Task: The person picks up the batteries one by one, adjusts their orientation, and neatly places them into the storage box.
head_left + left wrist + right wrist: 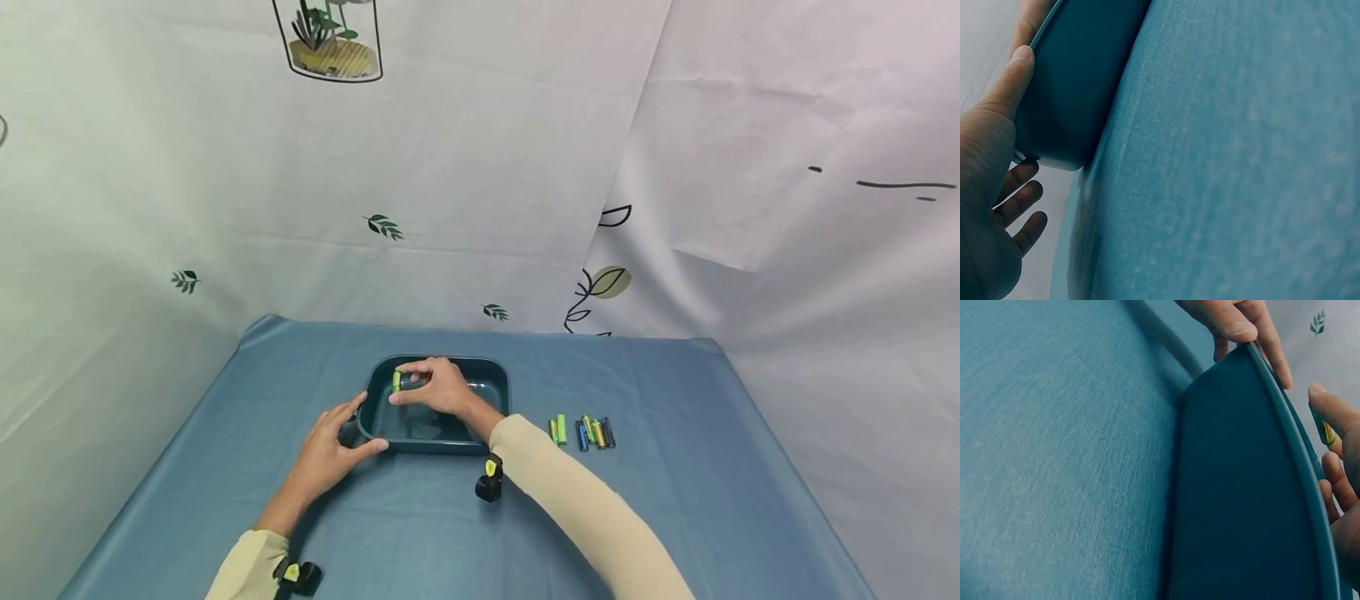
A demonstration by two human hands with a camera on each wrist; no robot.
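Observation:
My right hand (444,387) is over the dark teal tray (442,447), pinching a small green battery (397,382) between thumb and fingertips. The battery stands roughly upright in the head view, and in the right wrist view part of it shows green and yellow behind the thumb. At the tray's left end, my left hand (327,450) spreads its thumb and fingers across the front corner. Its thumb (1015,78) lies straight against the rim, while the other fingers hang relaxed beside the end wall in the left wrist view.
Right of the tray, a pair of green batteries (561,429) lies on the blue cloth (645,517). Several more batteries (598,434), blue, green, gold and dark, lie side by side just beyond them. Pale patterned fabric walls (480,167) stand behind and at both sides.

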